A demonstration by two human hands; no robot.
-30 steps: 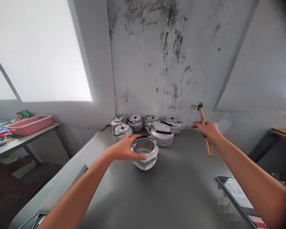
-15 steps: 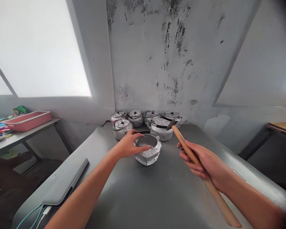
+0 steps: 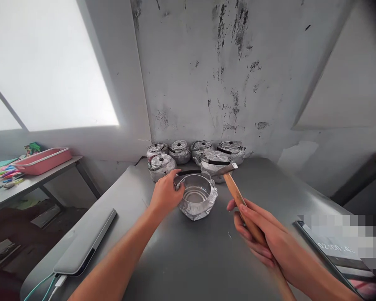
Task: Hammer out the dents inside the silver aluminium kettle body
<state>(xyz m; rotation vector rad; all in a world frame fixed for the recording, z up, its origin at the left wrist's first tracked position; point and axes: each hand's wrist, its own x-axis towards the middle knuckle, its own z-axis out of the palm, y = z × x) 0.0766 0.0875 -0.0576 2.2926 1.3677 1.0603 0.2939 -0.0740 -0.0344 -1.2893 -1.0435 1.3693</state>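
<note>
A dented silver metal kettle (image 3: 198,212) stands upright in the middle of the grey table, lidless, its ringed inner bottom showing and its black-gripped handle folded to the far side. My left hand (image 3: 166,191) is closed on the kettle's left rim, thumb over the edge; the fingertips on the outer side are partly hidden. In my right hand (image 3: 266,234) is a hammer (image 3: 233,188), held by its wooden handle, its metal head up and to the right of the kettle, apart from it.
Several crumpled, lidded kettles (image 3: 217,159) stand at the table's back against the stained wall. A white power bank (image 3: 86,246) with cables lies at left, a phone (image 3: 335,255) at right. On a side table at far left sits a pink basket (image 3: 45,162).
My left hand has drawn back from over the kettle's opening and closed on its left rim. The hammer head has turned and lowered slightly. The view has shifted, bringing the phone in.
</note>
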